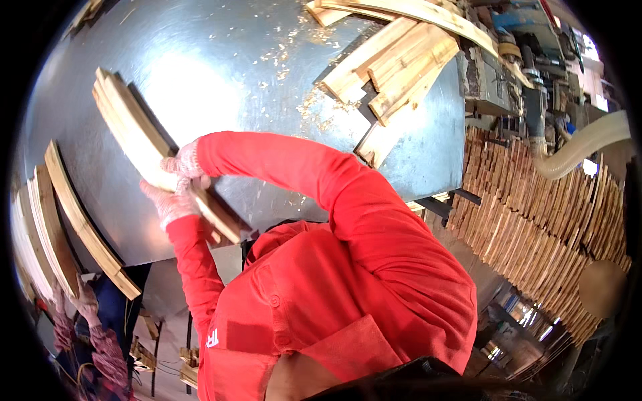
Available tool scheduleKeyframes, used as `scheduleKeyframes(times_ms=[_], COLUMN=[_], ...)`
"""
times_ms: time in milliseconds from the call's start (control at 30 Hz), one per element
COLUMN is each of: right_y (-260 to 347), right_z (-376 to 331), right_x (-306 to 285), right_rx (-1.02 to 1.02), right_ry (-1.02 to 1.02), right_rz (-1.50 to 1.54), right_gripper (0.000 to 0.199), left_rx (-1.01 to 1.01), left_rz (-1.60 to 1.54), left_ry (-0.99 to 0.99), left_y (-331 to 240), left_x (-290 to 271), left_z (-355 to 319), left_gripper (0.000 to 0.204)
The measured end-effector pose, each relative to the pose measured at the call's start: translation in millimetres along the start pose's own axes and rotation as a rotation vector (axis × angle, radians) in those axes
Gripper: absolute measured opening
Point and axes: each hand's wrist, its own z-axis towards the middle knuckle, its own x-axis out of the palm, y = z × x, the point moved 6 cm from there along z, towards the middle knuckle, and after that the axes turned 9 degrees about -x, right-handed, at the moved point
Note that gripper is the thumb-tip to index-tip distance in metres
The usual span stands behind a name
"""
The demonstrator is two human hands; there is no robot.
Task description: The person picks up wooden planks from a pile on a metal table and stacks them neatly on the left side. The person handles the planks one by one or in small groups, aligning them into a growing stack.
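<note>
A short stack of long pale wooden boards (130, 123) lies slantwise on the metal table in front of me, to the left. My left hand (171, 200), in a light knit glove, grips the stack's near left side. Reaching across from the right, my gloved right hand (184, 164) is closed on the same boards from the other side. The two hands almost touch, and some fingers are hidden behind the wood. The near end of a board (217, 217) sticks out past my hands toward the table's front edge.
The grey metal table (267, 120) carries scattered shavings and loose boards (408, 67) at the back right. On the left, a co-worker's hand (85, 301) holds boards (53, 227) beside a single board (87, 220). Stacked wood (535, 220), machinery and a hose (588, 144) stand right.
</note>
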Motion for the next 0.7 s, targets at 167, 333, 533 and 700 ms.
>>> scheduleKeyframes(times_ms=[167,333,533,700], right_y=[-62,-155,-225,-185], right_z=[-148,-255,-237,-217], right_x=[-176,-343,-400,-326], right_rx=[-0.076,0.591,0.602,0.333], right_ry=[-0.619,-0.648,-0.6,0.015], right_rz=[-0.546,-1.216,-1.129,-1.101], right_gripper=[0.071,0.095,0.094,0.045], left_rx=[-0.074,0.099,-0.145,0.962], left_rz=[0.094,0.269,0.788,0.185], left_ry=[0.014,0.005,-0.112,-0.293], left_y=[31,105,66,-139], left_x=[-7,-50,-72,6], left_z=[10,37,16,-84], left_gripper=[0.108,0.102,0.103,0.092])
